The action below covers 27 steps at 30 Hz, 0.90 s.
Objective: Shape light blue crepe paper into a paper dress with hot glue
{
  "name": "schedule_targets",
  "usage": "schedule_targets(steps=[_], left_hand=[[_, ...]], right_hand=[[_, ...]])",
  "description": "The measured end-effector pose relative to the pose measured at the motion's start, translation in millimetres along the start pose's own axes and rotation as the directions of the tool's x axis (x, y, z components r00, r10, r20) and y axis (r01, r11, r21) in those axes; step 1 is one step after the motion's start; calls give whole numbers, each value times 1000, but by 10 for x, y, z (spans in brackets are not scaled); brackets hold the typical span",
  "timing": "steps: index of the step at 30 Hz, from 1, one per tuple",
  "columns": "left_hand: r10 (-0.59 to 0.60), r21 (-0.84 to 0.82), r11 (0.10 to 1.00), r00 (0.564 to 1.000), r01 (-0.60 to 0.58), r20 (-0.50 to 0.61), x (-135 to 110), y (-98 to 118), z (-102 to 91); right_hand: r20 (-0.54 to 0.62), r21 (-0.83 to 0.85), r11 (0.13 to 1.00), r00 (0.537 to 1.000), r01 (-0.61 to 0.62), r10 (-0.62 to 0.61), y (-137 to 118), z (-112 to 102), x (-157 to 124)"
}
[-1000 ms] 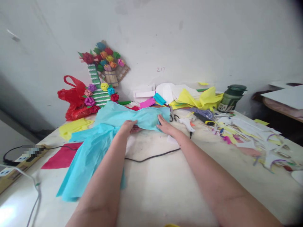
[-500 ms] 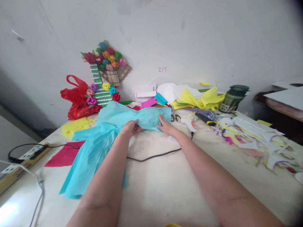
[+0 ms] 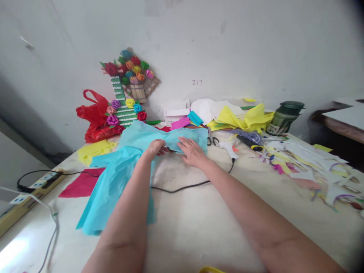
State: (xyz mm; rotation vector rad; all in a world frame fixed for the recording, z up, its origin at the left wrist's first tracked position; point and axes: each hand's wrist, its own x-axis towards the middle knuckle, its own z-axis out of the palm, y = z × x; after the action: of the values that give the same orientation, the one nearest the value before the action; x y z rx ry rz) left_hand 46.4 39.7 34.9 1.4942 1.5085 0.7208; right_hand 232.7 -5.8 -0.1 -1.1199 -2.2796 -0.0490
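Note:
A large light blue tissue paper sheet (image 3: 119,178) lies crumpled across the table, running from the middle back down to the front left. My left hand (image 3: 155,148) is closed, pinching the sheet's near edge at the middle. My right hand (image 3: 191,151) rests flat on the same sheet just to the right, fingers stretched out and pressing it onto the table. A black cable (image 3: 182,186) crosses the table under my forearms.
A paper flower craft (image 3: 127,91) and a red plastic bag (image 3: 95,117) stand against the wall. Yellow paper (image 3: 244,118), a green jar (image 3: 284,118), scissors (image 3: 211,139), a white glue gun (image 3: 229,148) and paper scraps (image 3: 313,163) fill the right. A power strip (image 3: 31,189) and red paper (image 3: 81,185) lie left.
My right hand has slid left along the blue sheet, closer to my left hand. The view has shifted slightly.

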Motion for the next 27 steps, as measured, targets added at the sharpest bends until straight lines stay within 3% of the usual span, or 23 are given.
schedule_targets(steps=[2, 4, 7, 14, 22, 27], left_hand=[[163, 287, 949, 983, -134, -81, 22, -54, -47], [304, 511, 832, 949, -218, -90, 47, -113, -56], [361, 664, 707, 931, -241, -46, 85, -180, -22], [326, 669, 722, 939, -175, -107, 113, -224, 52], [322, 660, 739, 932, -138, -165, 65, -146, 161], [288, 678, 732, 932, -66, -220, 54, -148, 242]], right_hand=[[-22, -14, 1000, 1000, -9, 8, 5, 60, 9], [-45, -15, 999, 998, -42, 42, 24, 101, 26], [-92, 38, 992, 988, -121, 124, 42, 124, 57], [-169, 146, 975, 967, -166, 190, 51, 131, 91], [-261, 147, 989, 963, -27, 65, 127, 227, 88], [-202, 11, 1000, 979, 21, -19, 122, 251, 66]])
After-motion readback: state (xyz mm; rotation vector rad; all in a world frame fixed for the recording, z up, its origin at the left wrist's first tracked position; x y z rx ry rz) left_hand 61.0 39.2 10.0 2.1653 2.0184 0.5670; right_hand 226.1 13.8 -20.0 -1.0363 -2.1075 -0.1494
